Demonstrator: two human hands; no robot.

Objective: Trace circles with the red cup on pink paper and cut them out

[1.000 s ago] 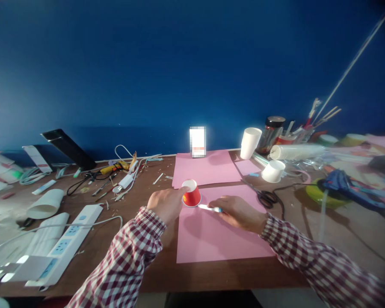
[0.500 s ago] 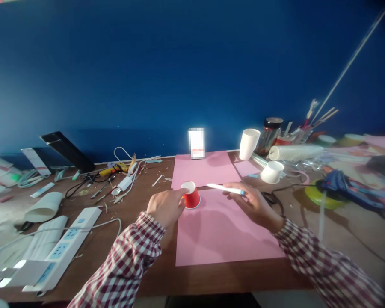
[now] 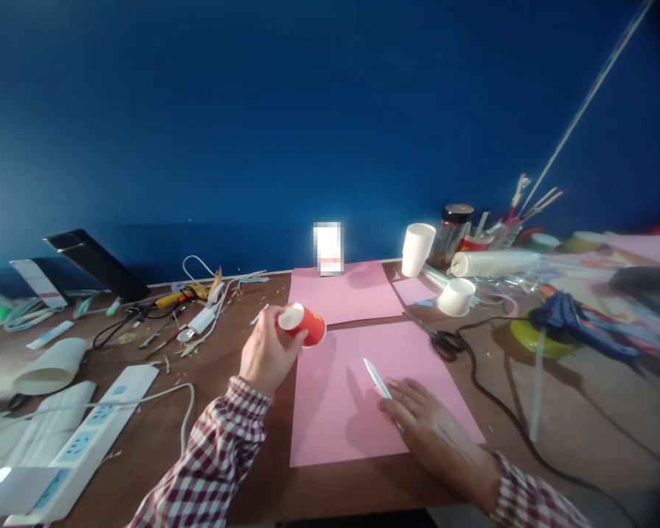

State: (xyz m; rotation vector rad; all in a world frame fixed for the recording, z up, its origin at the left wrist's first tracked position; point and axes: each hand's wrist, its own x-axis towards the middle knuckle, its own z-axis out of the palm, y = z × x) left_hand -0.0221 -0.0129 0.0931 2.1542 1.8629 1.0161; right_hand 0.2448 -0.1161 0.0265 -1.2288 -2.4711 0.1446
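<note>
My left hand [image 3: 267, 352] is closed around a small red paper cup [image 3: 311, 328], tipped sideways with its white base towards my fingers. The cup is just above the left edge of the near pink paper sheet [image 3: 330, 433]. A slim white pen [image 3: 375, 375] slants under the fingers of my right hand [image 3: 426, 425], held between thumb and fingertips low over the same sheet. Part of the pen is hidden by the hand. Behind, a second pink sheet [image 3: 357, 293] lies by the wall.
Scissors [image 3: 447, 345] and a black cable [image 3: 478, 378] lie right of the paper. White paper cups [image 3: 456, 297] and a dark-lidded jar [image 3: 452, 235] stand behind. A blue glue gun [image 3: 572, 323] is at right. A power strip [image 3: 88, 440] and tools fill the left.
My left hand has lifted the upside-down red cup and tilted it, shifting slightly left. My right hand has come down and nearer with the pen, whose angle has turned. The view has shifted slightly.
</note>
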